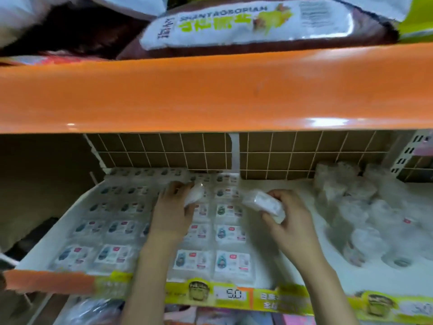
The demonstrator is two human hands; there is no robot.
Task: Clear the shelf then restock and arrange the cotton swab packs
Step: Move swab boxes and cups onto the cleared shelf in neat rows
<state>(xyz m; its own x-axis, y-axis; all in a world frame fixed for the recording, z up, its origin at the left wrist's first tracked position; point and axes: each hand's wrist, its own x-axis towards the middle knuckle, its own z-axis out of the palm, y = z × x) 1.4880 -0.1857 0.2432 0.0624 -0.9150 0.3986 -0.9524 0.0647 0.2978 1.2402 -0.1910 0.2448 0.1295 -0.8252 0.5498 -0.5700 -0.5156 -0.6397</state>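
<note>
White shelf (293, 273): L hand (172, 215), R hand (294, 222), each grip pinching 1 swab pack (195, 194).

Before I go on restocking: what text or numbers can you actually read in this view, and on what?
"SHANTAOBOPIAN", roughly, blurred: white snack bag on the upper shelf.
"5.0": price tag on the shelf's front strip.
Green characters on the bag, labels on the cotton swab packs: too blurred.

White shelf (293, 231), flat rows of cotton swab packs (192, 259) (left side), loose clear packs (365, 214) heaped right
</note>
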